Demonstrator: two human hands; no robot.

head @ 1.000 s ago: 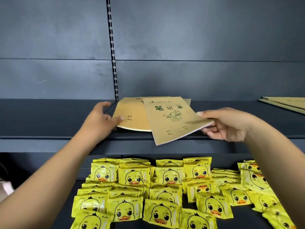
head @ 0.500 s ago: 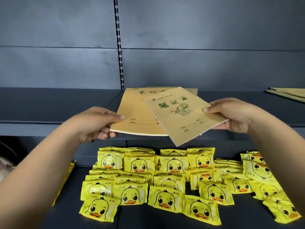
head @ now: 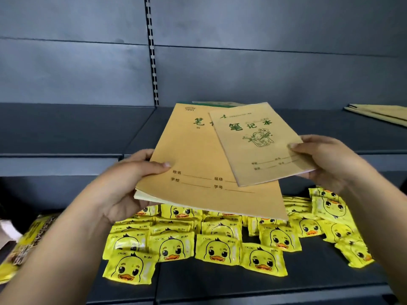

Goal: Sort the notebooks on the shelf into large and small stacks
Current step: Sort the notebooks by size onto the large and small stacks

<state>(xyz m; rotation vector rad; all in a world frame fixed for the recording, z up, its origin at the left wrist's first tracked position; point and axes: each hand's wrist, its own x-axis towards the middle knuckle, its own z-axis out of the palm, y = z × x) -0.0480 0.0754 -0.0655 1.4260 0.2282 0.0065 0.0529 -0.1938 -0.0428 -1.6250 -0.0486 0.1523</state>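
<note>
Both notebooks [head: 220,168] now off the shelf [head: 66,128]

Matt kraft paper, orange-tan, on the cover of the large notebook [head: 198,172], with green print and pale page edges showing at the lower left corner. Paler, slightly grainy kraft paper on the small notebook [head: 262,146], likewise matt, printed in green. Same dull tan paper on the far notebooks [head: 383,114]. Dark grey painted metal, smooth with a faint satin sheen, for the shelf [head: 66,128] and the back panel [head: 264,51]; punched metal for the slotted upright [head: 153,51]. Glossy yellow plastic film, crinkled and catching light, on the duck packets [head: 217,249]. Shiny printed plastic too on the bag [head: 24,245] at left.
</note>
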